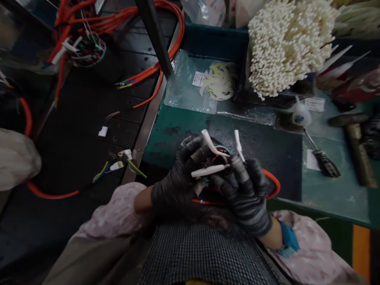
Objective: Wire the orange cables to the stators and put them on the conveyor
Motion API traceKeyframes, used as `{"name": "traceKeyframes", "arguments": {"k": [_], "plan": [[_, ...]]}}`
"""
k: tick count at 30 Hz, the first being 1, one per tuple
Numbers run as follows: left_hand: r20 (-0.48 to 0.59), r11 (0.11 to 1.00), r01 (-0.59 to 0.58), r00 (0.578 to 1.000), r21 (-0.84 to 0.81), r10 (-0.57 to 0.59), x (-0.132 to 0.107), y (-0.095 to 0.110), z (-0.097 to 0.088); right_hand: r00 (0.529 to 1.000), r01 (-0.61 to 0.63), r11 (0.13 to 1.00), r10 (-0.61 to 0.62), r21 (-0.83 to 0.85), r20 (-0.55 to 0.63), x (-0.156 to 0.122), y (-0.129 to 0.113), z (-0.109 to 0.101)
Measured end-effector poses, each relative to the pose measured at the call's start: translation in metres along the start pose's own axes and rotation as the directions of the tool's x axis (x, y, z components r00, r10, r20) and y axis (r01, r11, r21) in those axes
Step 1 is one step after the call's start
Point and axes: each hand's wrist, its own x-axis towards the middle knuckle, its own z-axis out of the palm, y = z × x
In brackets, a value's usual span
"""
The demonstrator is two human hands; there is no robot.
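Close to my body, at the bench edge, is a dark round part with coloured wires (222, 149), mostly hidden by my gloved hands. Three white sleeves stick out of it: an upright bent sleeve (210, 142), a sleeve on the right (238, 141) and a sleeve lying nearly level (208, 171). My left hand (181, 178) is closed around the part's left side. My right hand (247, 194) has its fingers bent in at the sleeved wire ends, closed on them. A red-orange cable (273, 183) curves out behind my right hand.
On the dark slatted line at left are a wired cylinder (109, 59), orange cables (148, 71) and white connectors (115, 165). The bench holds a bag of pale strips (218, 81), a bundle of white-tipped sleeves (291, 47), a screwdriver (325, 162), a hammer (359, 150) and a small bottle (301, 114).
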Motion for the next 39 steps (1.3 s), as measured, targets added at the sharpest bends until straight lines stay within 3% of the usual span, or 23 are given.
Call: {"name": "traceKeyframes", "arguments": {"k": [4,7,19,30,34,39], "plan": [[0.020,0.999,-0.031,0.999,0.026,0.031,0.004,0.003,0.001,0.986,-0.164,0.987,0.163,0.003,0.026,0.007,0.006,0.009],[0.087,0.998,-0.056,0.995,0.035,0.053,0.001,0.004,-0.003,0.991,-0.131,0.985,0.130,0.108,0.016,0.018,0.015,0.013],[0.077,0.990,-0.100,0.993,0.100,0.092,-0.003,0.003,0.003,0.986,-0.137,0.939,0.100,0.314,0.130,0.025,0.030,0.012],[0.052,0.994,-0.085,0.995,0.061,0.082,-0.001,0.005,0.005,0.988,-0.156,0.979,0.153,0.128,0.030,0.011,0.024,0.021],[0.044,0.994,-0.085,0.996,0.070,0.082,-0.001,0.005,0.004,0.984,-0.179,0.964,0.176,0.196,0.031,0.009,0.024,0.017],[0.052,0.994,-0.094,0.994,0.053,0.091,0.003,0.008,0.000,0.974,-0.213,0.939,0.184,0.270,0.131,0.006,0.027,0.016]]}}
